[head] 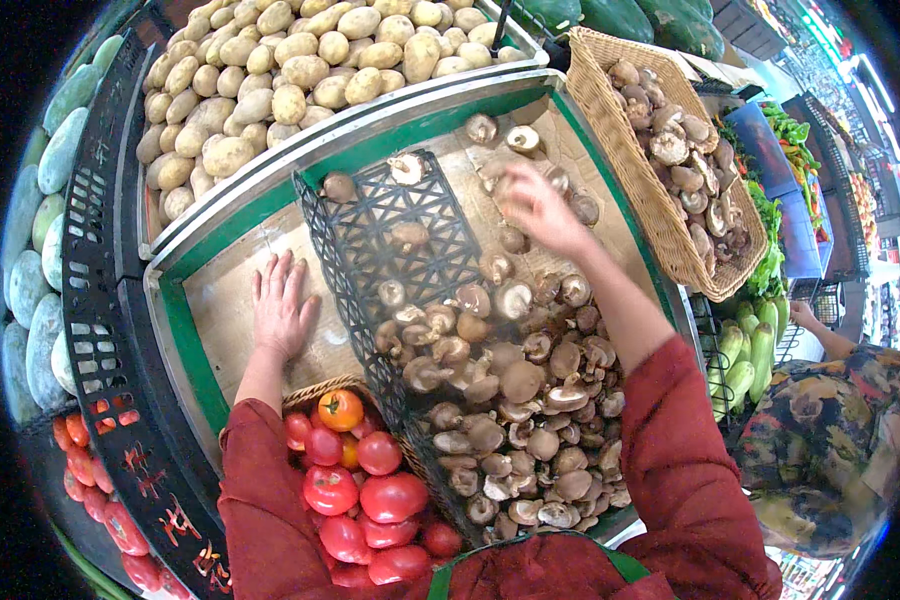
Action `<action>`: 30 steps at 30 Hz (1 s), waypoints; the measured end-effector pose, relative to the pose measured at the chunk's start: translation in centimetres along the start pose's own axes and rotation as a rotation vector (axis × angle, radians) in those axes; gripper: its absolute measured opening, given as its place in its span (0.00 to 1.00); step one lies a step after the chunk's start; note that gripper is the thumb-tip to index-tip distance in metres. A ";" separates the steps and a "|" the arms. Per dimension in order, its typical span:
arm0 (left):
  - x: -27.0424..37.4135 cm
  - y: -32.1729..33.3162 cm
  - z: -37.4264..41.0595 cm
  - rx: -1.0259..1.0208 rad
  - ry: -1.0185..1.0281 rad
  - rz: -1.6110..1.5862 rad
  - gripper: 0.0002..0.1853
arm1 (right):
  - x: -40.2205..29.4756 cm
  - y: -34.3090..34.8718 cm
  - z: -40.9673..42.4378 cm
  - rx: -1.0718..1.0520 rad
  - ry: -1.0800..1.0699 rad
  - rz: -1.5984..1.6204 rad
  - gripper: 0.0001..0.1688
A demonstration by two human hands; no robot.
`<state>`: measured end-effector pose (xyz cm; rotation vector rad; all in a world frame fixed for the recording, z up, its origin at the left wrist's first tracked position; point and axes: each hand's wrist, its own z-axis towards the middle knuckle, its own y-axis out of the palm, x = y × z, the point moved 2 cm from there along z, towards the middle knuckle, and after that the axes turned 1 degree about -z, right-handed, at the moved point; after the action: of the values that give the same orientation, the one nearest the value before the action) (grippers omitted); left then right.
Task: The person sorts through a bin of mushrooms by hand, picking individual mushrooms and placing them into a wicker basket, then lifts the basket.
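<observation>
My left hand [280, 307] rests flat on the bare cardboard lining [232, 292] of a green-sided display bin [193, 349], holding nothing. Blurred by motion, my right hand [536, 206] is over the bin's far right part with its fingers curled. A brownish shiitake mushroom [493, 174] lies beside those fingertips; whether they grip it is unclear. Nearby are a mushroom with its pale underside up [523, 139] and another brown one [481, 128]. A large heap of shiitake mushrooms [523, 382] fills the near right side. A few more sit on a black plastic lattice crate [397, 259].
A wicker basket of tomatoes [330, 382] stands below my left forearm. Potatoes [289, 103] are piled behind the bin. At right is a wicker basket [671, 259] with more mushrooms. A black crate wall [94, 300] runs along the left. Another person in patterned clothing [817, 450] is at right.
</observation>
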<state>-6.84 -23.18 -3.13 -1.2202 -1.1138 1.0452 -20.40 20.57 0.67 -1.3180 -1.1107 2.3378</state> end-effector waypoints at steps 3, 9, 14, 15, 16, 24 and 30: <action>-0.1 -0.1 -0.2 0.005 -0.006 0.003 0.34 | -7.6 0.6 -5.7 -0.258 -0.015 0.039 0.06; -0.1 0.1 0.2 0.015 0.011 -0.017 0.34 | -12.2 -2.4 -11.6 -0.244 0.347 0.294 0.08; 0.0 0.0 0.0 0.002 0.000 -0.030 0.34 | -7.6 -3.5 -7.5 0.085 0.504 0.059 0.08; -0.1 -0.1 0.1 -0.008 -0.004 -0.032 0.34 | -5.8 -3.2 -5.7 0.148 0.487 0.000 0.09; -0.2 -0.2 -0.1 -0.020 -0.016 0.004 0.34 | -4.8 -2.6 -3.3 0.260 0.407 -0.071 0.09; -0.2 0.5 0.5 0.016 0.027 -0.021 0.34 | 0.1 5.2 7.1 -0.152 0.298 -0.653 0.13; -0.1 0.2 0.0 0.026 0.012 -0.015 0.34 | -0.2 -0.5 3.8 0.355 0.169 -0.599 0.14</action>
<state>-6.90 -23.26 -3.31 -1.1945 -1.0955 1.0361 -23.44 18.93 2.33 -0.8780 -0.8364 1.8321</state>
